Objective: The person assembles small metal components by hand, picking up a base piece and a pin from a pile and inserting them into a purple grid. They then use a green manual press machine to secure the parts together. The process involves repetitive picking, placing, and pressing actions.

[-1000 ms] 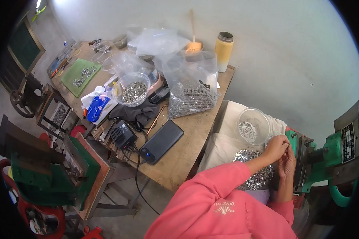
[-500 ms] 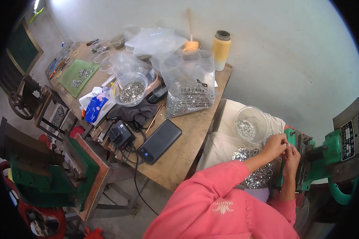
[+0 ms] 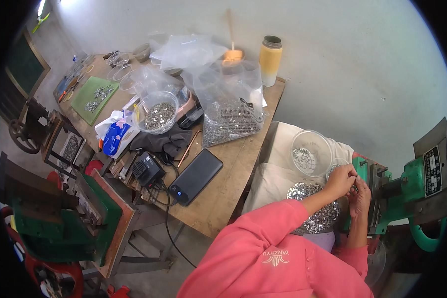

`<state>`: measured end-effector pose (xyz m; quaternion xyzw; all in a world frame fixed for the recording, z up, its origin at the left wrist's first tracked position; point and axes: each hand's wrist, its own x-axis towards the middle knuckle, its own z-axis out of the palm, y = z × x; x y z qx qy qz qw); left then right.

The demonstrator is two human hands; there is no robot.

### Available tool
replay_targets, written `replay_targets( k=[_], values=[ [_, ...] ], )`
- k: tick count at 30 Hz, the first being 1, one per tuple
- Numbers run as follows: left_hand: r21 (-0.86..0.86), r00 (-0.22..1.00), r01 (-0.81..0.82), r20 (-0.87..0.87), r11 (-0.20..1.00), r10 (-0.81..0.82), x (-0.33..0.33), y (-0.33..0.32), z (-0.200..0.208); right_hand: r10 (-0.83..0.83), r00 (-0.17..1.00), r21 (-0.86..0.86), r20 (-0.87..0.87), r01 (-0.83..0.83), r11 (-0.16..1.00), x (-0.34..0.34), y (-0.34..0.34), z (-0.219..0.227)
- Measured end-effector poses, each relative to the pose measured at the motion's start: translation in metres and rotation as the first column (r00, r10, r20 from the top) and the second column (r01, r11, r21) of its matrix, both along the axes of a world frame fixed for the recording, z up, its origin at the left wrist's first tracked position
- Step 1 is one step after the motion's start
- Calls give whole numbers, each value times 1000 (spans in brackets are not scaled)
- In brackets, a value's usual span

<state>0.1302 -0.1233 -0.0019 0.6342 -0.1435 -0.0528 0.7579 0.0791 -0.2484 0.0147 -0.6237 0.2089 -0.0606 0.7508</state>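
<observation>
My left hand and my right hand meet fingertip to fingertip, close to the green machine's bed. Both are pinched closed; whatever sits between the fingers is too small or hidden to make out. Just below my left wrist spreads a heap of small shiny metal pieces. Beyond the hands, a clear round tub stands on beige cloth with a few of the same pieces in its bottom. A smaller clear container is partly covered by my left hand.
The green machine stands right beside my right hand. To the left, a wooden table carries a black power bank, a clear bag of metal pieces, a filled tub and a yellow bottle. Another green machine stands at far left.
The view has shifted slightly. My hands stay together by the green machine, with the right fingers a little more curled toward the left ones.
</observation>
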Motion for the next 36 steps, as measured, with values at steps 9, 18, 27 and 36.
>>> replay_targets(
  k=[9, 18, 27, 36],
  values=[
    [204, 968, -133, 235, 970, 83, -3, 0, -8, 18, 997, -196, -70, -31, 980, 3, -18, -6],
    [416, 937, -133, 348, 900, -23, -8, 5, -9, 47, 999, -542, -4, -41, 839, 7, -23, -13],
    [394, 902, -98, 424, 914, -86, -24, 16, 0, 39, 999, -616, -16, -40, 786, 4, -23, -17],
    [338, 891, -26, 434, 941, -132, -65, 48, 16, 148, 985, -852, 83, -6, 523, 3, -17, -17]
  ],
)
